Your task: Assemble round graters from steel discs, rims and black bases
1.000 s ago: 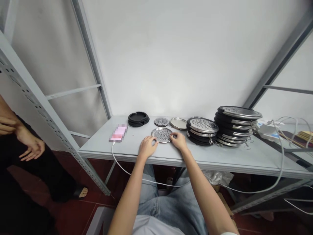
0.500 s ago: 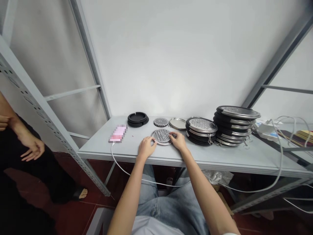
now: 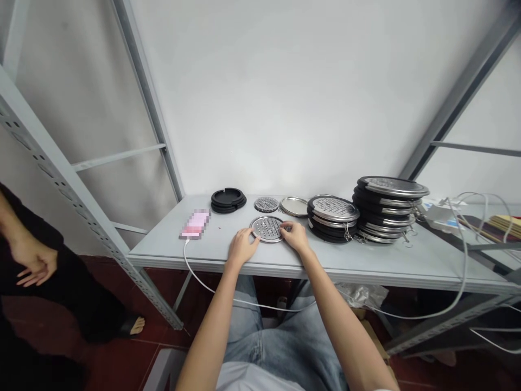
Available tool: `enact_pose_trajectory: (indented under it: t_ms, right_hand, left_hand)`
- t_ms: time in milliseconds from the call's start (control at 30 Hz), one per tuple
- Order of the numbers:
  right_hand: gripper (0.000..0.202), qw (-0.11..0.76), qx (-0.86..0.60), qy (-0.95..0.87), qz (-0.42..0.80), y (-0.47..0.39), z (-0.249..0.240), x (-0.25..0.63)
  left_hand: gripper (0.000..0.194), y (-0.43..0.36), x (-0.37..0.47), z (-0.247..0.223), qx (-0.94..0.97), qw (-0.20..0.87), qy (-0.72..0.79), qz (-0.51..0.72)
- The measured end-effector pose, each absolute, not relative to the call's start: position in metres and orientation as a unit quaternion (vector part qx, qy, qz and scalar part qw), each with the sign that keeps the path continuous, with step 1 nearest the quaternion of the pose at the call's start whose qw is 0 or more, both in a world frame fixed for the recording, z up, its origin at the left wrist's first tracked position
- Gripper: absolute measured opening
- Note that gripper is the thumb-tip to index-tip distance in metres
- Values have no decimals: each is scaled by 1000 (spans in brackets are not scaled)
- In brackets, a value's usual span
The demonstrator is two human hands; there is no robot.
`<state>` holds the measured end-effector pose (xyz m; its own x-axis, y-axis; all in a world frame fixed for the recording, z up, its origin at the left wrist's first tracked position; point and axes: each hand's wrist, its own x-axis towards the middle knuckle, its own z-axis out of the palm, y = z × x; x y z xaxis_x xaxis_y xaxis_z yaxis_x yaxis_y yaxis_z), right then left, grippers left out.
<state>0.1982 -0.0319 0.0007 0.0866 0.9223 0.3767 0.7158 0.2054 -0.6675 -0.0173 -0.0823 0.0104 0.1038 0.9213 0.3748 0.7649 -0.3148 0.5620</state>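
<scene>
The white wall (image 3: 277, 98) fills most of my view, its upper part cut off by the frame. Below it runs the grey surface (image 3: 378, 258). On the left, another person (image 3: 73, 282) is cropped, the upper body outside my view and one hand (image 3: 36, 260) hanging relaxed.

The taller stack (image 3: 385, 212) of black and metal rounds stands on the right; I can't count its layers. Just beside it, the shorter stack (image 3: 334, 217) mostly hides a further round rim behind. At left lie the black rings (image 3: 228, 201) and a pixelated phone (image 3: 195, 224) whose screen I can't read. A shallow metal dish (image 3: 294, 206) sits next to the shorter stack.

My left hand (image 3: 243, 247) and right hand (image 3: 295, 236) rest on the surface, well apart, fingers at opposite rims of the studded metal disc (image 3: 266, 229). They cover parts of its edge, so I can't tell whether either clamps it.

The disc lies near the front edge of the surface, flat, studded face up; being round, it gives me no long axis to call. Behind it is the smaller perforated disc (image 3: 266, 204), also flat.
</scene>
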Motion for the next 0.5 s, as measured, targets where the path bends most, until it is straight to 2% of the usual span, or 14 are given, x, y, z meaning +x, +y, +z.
enact_pose_trajectory:
  t_ms: [500]
  right_hand:
    - [15,403,-629,-656,106,-35,0,196]
  left_hand:
    - [38,-84,-15,14,725,117,591,334]
